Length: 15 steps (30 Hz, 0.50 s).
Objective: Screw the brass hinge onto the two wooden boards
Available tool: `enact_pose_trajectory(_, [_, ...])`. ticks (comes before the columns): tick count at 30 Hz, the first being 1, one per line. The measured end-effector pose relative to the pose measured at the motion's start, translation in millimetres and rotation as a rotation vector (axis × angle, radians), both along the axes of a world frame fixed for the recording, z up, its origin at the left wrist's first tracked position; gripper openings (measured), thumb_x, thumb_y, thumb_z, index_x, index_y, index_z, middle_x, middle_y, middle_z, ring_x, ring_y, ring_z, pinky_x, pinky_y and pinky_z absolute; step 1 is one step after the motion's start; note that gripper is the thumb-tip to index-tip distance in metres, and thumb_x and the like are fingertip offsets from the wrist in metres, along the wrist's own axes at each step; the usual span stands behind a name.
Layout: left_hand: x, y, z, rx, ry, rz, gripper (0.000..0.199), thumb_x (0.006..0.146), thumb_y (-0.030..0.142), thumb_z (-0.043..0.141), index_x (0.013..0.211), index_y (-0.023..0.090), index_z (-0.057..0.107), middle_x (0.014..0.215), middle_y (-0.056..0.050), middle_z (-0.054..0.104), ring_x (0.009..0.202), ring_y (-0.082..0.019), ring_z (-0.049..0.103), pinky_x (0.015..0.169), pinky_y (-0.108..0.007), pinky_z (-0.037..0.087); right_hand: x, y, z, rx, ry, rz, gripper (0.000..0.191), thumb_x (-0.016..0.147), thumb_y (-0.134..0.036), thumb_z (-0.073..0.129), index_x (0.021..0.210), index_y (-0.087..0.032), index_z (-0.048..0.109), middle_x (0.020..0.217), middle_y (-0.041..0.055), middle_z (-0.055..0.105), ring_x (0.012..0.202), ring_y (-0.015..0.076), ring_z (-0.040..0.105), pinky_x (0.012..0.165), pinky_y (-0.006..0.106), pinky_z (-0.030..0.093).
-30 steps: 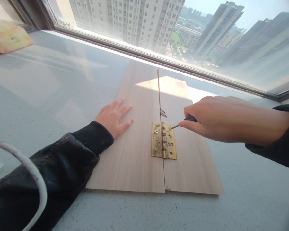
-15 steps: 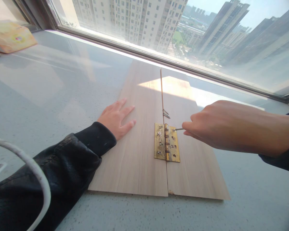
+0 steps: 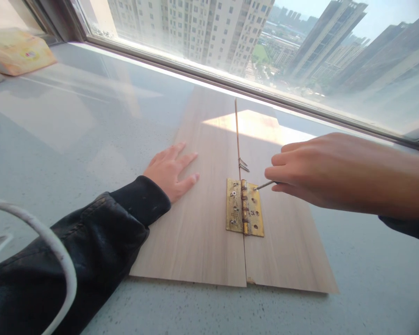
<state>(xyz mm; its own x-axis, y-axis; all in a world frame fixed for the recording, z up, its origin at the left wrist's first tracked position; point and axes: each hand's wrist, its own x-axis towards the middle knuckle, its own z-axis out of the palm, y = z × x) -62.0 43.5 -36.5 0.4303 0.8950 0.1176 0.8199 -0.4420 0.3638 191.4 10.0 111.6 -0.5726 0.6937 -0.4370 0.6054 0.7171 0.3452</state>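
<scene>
My left hand (image 3: 172,173) lies flat with spread fingers on the left wooden board (image 3: 199,246). A worn brass hinge (image 3: 232,218) spans the seam between it and the right board (image 3: 289,246). Screw heads show in its left leaf; lower holes in the right leaf are bare. My right hand (image 3: 330,174) is closed round a screwdriver (image 3: 265,184), its handle hidden in the fist. The slanted thin shaft meets the right leaf's top hole, at a small bright screw head. Several loose screws (image 3: 243,165) lie just above the hinge by the seam.
The boards lie on a pale speckled counter (image 3: 101,181) below a window frame (image 3: 209,77). A yellow-orange soft package (image 3: 19,51) sits in the far left corner. A white cable (image 3: 61,251) loops in front of my left sleeve.
My right hand has risen slightly and turned, so the screwdriver shaft now slants upward toward the hand. My left hand stays in place on the board. The whole view has shifted slightly.
</scene>
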Motion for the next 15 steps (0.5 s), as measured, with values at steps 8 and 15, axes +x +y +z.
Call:
enact_pose_trajectory(8, [-0.4, -0.1, -3.7, 0.035, -0.022, 0.004, 0.057, 0.089, 0.048, 0.045, 0.138, 0.021, 0.05, 0.154, -0.014, 0.034, 0.139, -0.032, 0.037, 0.114, -0.05, 0.03, 8.7, -4.7, -10.9, -0.035, 0.062, -0.136, 0.026, 0.089, -0.04, 0.043, 0.07, -0.023, 0.051, 0.054, 0.0015, 0.052, 0.045, 0.0164, 0.046, 0.046, 0.03, 0.024])
enact_pose_trajectory(15, [-1.0, 0.2, -5.4, 0.045, -0.032, 0.005, 0.056, 0.089, 0.048, 0.046, 0.138, 0.021, 0.05, 0.153, -0.013, 0.035, 0.139, -0.032, 0.037, 0.114, -0.05, 0.03, 4.6, 6.5, -9.9, -0.104, 0.114, -0.487, 0.045, 0.088, -0.059, 0.036, 0.072, -0.023, 0.059, 0.061, 0.0039, 0.061, 0.05, 0.0182, 0.053, 0.046, 0.031, 0.036])
